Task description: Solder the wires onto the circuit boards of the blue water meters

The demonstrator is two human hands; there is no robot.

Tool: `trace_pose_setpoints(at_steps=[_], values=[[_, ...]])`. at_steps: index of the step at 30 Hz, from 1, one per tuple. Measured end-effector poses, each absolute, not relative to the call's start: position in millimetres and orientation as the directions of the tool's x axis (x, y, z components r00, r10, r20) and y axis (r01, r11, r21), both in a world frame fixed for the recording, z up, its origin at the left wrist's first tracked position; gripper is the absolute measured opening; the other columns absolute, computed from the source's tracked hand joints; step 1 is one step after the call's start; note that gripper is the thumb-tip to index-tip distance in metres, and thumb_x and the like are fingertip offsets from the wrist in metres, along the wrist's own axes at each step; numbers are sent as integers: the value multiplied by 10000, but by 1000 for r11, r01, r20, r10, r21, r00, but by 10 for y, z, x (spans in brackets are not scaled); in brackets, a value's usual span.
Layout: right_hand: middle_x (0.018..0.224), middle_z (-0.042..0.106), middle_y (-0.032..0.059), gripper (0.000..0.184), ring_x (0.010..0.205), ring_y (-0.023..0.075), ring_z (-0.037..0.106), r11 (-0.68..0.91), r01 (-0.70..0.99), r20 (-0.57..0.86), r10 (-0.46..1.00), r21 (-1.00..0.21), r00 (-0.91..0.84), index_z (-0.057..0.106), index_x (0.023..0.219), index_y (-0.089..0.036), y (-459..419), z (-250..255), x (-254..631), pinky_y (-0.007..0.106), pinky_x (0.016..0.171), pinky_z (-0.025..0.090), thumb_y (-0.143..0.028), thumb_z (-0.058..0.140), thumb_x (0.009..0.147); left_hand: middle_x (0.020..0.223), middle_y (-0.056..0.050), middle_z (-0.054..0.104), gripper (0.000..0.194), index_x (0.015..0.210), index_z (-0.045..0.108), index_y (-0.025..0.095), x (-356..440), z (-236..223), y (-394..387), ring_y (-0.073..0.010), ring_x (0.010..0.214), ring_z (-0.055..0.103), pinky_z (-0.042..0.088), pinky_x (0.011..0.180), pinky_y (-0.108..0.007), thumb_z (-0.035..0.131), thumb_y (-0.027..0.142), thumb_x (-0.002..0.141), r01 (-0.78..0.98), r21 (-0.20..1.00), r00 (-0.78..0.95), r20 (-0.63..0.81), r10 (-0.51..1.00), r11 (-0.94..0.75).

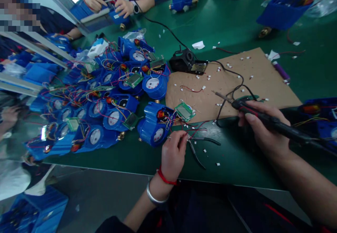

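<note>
My right hand (268,131) is wrapped round the black handle of a soldering iron (279,123), whose tip points left over a brown cardboard sheet (252,68). My left hand (173,152) is closed in a pinch beside the head of some dark-handled pliers (196,152); what sits between the fingertips is too small to make out. Thin red wires (198,129) lie close to those fingers. Just beyond the left hand, a blue water meter (155,125) connects by coloured wires to a green circuit board (185,111) with a small display, at the cardboard's edge.
Many wired blue meters (96,134) crowd the left side. A black soldering stand (184,60) is behind the cardboard, and a cable loops across it. Small white connectors (218,164) are scattered about. Across the green table (223,25), a co-worker's hands (123,8) work on another meter.
</note>
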State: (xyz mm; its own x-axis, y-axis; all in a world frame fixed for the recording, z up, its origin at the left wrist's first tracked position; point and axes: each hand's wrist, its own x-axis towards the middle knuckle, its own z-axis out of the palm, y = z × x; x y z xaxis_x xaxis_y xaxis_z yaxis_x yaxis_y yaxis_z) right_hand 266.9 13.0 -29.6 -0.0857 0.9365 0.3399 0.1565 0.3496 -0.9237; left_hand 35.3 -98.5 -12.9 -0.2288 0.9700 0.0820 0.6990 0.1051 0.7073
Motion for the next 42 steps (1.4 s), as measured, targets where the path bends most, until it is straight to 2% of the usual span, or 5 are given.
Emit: trace_pose_setpoints(at_steps=[12, 21, 26, 35, 42], values=[[1043, 586, 50, 424, 928, 208, 577, 589, 177, 506, 785, -788, -359, 483, 1248, -281, 165, -148, 1837, 395, 865, 450, -151, 565, 853, 758, 21, 589, 95, 952, 530, 197, 330, -136, -715, -53, 455, 480, 408, 465, -203, 450, 243, 934, 397, 917, -348, 103, 932, 47], [1045, 595, 60, 414, 950, 208, 576, 567, 192, 501, 810, -801, -304, 466, 1247, -270, 74, -337, 1764, 397, 884, 443, -172, 567, 858, 801, -30, 590, 103, 913, 581, 166, 330, -239, -675, -126, 692, 544, 463, 652, -262, 489, 212, 910, 652, 758, -374, 335, 865, -11], [1034, 614, 62, 387, 941, 212, 589, 539, 190, 476, 828, -820, -295, 502, 1232, -260, 108, -312, 1839, 392, 870, 449, -196, 577, 858, 917, -82, 598, 129, 931, 585, 143, 369, -260, -640, -165, 898, 566, 482, 803, -317, 458, 155, 913, 767, 621, -237, 506, 829, -159], [1044, 638, 58, 488, 918, 242, 614, 473, 110, 442, 869, -874, -223, 456, 1331, -315, 36, -220, 1929, 450, 864, 483, -272, 582, 862, 1099, -108, 551, 102, 895, 588, 147, 332, -334, -624, -185, 994, 557, 502, 814, -335, 486, 150, 893, 746, 663, -309, 420, 853, -56], [961, 652, 62, 418, 865, 250, 648, 404, 36, 391, 901, -914, -191, 478, 1238, -300, -16, -102, 1979, 449, 793, 526, -328, 610, 842, 1021, -83, 585, 90, 859, 567, 154, 313, -338, -596, -177, 970, 568, 507, 819, -341, 486, 122, 880, 736, 677, -313, 366, 876, -19]])
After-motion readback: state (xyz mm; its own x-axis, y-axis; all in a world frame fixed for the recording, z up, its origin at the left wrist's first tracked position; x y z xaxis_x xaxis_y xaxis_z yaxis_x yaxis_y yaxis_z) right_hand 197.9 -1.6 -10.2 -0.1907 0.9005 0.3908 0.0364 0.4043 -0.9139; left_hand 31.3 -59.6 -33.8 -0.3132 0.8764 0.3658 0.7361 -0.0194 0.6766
